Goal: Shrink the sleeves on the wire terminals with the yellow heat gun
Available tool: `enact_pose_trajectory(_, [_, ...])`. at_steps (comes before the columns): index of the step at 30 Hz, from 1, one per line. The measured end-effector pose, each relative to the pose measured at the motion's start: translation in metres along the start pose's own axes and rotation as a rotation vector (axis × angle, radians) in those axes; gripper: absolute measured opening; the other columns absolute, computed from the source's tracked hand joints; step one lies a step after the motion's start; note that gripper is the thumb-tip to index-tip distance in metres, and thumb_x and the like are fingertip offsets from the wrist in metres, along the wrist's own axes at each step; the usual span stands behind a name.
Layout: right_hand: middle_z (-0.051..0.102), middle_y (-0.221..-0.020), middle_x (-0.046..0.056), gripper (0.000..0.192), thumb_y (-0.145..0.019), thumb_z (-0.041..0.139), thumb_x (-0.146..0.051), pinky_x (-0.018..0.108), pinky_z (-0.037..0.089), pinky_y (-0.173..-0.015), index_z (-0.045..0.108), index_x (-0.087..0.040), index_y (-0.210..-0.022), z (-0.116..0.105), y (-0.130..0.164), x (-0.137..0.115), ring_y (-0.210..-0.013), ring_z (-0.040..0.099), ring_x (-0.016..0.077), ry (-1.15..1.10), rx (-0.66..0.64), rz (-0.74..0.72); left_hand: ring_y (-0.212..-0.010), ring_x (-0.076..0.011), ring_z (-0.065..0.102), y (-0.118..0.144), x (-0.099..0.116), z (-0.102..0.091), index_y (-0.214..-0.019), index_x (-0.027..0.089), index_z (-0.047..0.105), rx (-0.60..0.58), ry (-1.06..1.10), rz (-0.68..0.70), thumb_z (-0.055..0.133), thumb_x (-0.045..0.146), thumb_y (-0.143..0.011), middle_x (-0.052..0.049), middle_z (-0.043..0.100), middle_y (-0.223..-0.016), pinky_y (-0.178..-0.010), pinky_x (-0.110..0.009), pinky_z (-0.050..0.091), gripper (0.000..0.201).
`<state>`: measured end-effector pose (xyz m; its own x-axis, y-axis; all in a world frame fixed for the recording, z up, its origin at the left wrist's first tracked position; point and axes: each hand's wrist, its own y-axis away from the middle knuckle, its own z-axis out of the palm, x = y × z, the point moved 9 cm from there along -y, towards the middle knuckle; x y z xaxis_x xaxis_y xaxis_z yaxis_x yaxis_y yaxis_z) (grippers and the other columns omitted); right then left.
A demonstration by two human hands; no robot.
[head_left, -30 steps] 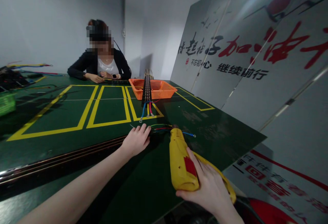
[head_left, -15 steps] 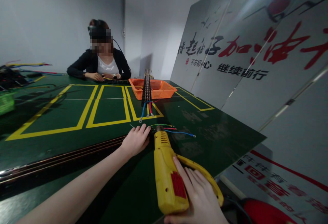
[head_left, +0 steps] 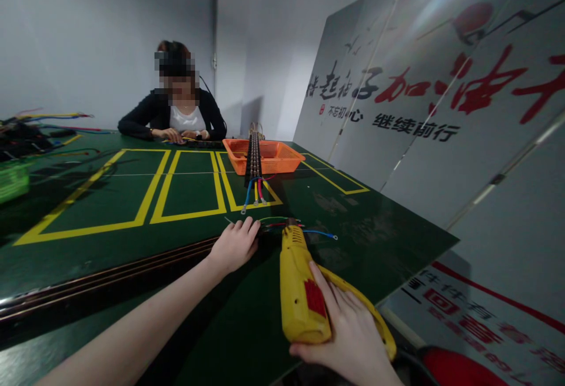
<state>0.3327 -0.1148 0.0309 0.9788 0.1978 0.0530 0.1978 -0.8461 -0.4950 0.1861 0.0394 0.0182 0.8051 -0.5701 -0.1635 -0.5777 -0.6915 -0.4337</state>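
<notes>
My right hand [head_left: 348, 330] grips a yellow electric screwdriver [head_left: 301, 292] with a red switch, its tip pointing away from me at a small bunch of coloured wires [head_left: 304, 227] lying on the green table [head_left: 185, 198]. My left hand [head_left: 235, 245] rests flat on the table just left of those wires, its fingers bent over their near end. Farther back, a long black terminal strip [head_left: 253, 153] lies on the table with blue, yellow and red wires coming out of its near end.
An orange basket [head_left: 269, 156] stands behind the strip. Yellow tape rectangles mark the tabletop. A person in a dark jacket sits at the far end, hands on the table. A green basket [head_left: 13, 180] and loose cables lie at far left. Printed panels stand along the right.
The screwdriver swung left and then back a little to the right, its tip staying near the wires. My left hand has stayed in place.
</notes>
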Motion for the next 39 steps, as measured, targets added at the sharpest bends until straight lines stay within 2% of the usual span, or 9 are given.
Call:
enact_pose_trajectory(4, [0.061, -0.113, 0.009, 0.129, -0.046, 0.079, -0.060, 0.037, 0.049, -0.082, 0.010, -0.018, -0.147, 0.001, -0.001, 0.016, -0.095, 0.060, 0.0265, 0.024, 0.001, 0.163, -0.096, -0.0228, 0.057, 0.001, -0.001, -0.002, -0.125, 0.016, 0.047, 0.019, 0.018, -0.014, 0.037, 0.029, -0.091, -0.009, 0.054, -0.114, -0.082, -0.036, 0.048, 0.038])
enact_pose_trajectory(7, [0.060, -0.114, 0.010, 0.121, -0.054, 0.076, -0.060, 0.040, 0.050, -0.080, 0.009, -0.020, -0.147, 0.000, -0.001, 0.022, -0.095, 0.061, 0.0285, 0.048, 0.006, 0.229, -0.109, -0.0251, 0.053, 0.002, 0.001, -0.008, -0.121, 0.014, 0.052, 0.088, 0.021, 0.003, 0.039, 0.028, -0.090, -0.010, 0.056, -0.113, -0.096, -0.040, 0.043, 0.036])
enact_pose_trajectory(10, [0.060, -0.114, 0.011, 0.120, -0.057, 0.073, -0.064, 0.041, 0.050, -0.081, 0.008, -0.019, -0.147, 0.000, -0.001, 0.024, -0.097, 0.060, 0.0293, 0.054, 0.009, 0.240, -0.118, -0.0271, 0.047, 0.002, 0.003, -0.013, -0.120, 0.013, 0.054, 0.135, 0.028, 0.016, 0.041, 0.028, -0.089, -0.011, 0.057, -0.113, -0.106, -0.043, 0.035, 0.036])
enact_pose_trajectory(21, [0.062, -0.109, 0.010, 0.126, -0.051, 0.078, -0.059, 0.040, 0.050, -0.082, 0.008, -0.018, -0.147, 0.000, 0.003, 0.021, -0.095, 0.060, 0.0281, 0.023, 0.002, 0.220, -0.124, -0.0271, 0.044, 0.001, 0.004, -0.011, -0.121, 0.011, 0.054, 0.150, 0.041, 0.036, 0.041, 0.028, -0.090, -0.012, 0.057, -0.117, -0.111, -0.043, 0.030, 0.038])
enact_pose_trajectory(25, [0.061, -0.111, 0.011, 0.132, -0.042, 0.082, -0.056, 0.039, 0.049, -0.084, 0.011, -0.017, -0.146, 0.003, 0.005, 0.010, -0.097, 0.060, 0.0282, -0.026, -0.019, 0.165, -0.125, -0.0265, 0.043, 0.001, 0.006, -0.010, -0.121, 0.010, 0.053, 0.155, 0.048, 0.063, 0.042, 0.027, -0.089, -0.012, 0.057, -0.118, -0.113, -0.043, 0.027, 0.038])
enact_pose_trajectory(28, [0.059, -0.117, 0.012, 0.141, -0.037, 0.079, -0.066, 0.037, 0.050, -0.083, 0.008, -0.015, -0.147, 0.003, 0.003, -0.002, -0.096, 0.061, 0.0271, -0.027, -0.013, 0.055, -0.122, -0.0264, 0.045, 0.001, 0.004, -0.008, -0.122, 0.011, 0.052, 0.140, 0.052, 0.059, 0.042, 0.026, -0.089, -0.012, 0.056, -0.118, -0.110, -0.042, 0.032, 0.038])
enact_pose_trajectory(33, [0.060, -0.117, 0.011, 0.136, -0.046, 0.054, -0.090, 0.032, 0.052, -0.075, 0.006, -0.012, -0.147, -0.006, 0.002, -0.028, -0.087, 0.064, 0.0236, 0.017, 0.032, -0.185, -0.117, -0.0260, 0.048, 0.001, 0.004, -0.007, -0.123, 0.012, 0.049, 0.100, 0.065, 0.035, 0.045, 0.023, -0.087, -0.014, 0.054, -0.120, -0.099, -0.038, 0.041, 0.038])
enact_pose_trajectory(36, [0.065, -0.104, 0.010, 0.133, -0.049, 0.042, -0.095, 0.032, 0.052, -0.075, 0.010, -0.008, -0.146, -0.008, 0.004, -0.033, -0.084, 0.064, 0.0226, 0.054, 0.051, -0.221, -0.118, -0.0262, 0.048, 0.001, 0.005, -0.009, -0.124, 0.012, 0.049, 0.094, 0.065, 0.034, 0.044, 0.022, -0.087, -0.014, 0.054, -0.120, -0.098, -0.038, 0.042, 0.038])
enact_pose_trajectory(39, [0.064, -0.106, 0.010, 0.133, -0.049, 0.041, -0.095, 0.032, 0.052, -0.076, 0.013, -0.008, -0.145, -0.006, 0.006, -0.034, -0.086, 0.064, 0.0222, 0.074, 0.046, -0.219, -0.118, -0.0261, 0.047, 0.001, 0.005, -0.008, -0.124, 0.012, 0.048, 0.090, 0.068, 0.034, 0.044, 0.022, -0.087, -0.014, 0.053, -0.120, -0.098, -0.038, 0.041, 0.039])
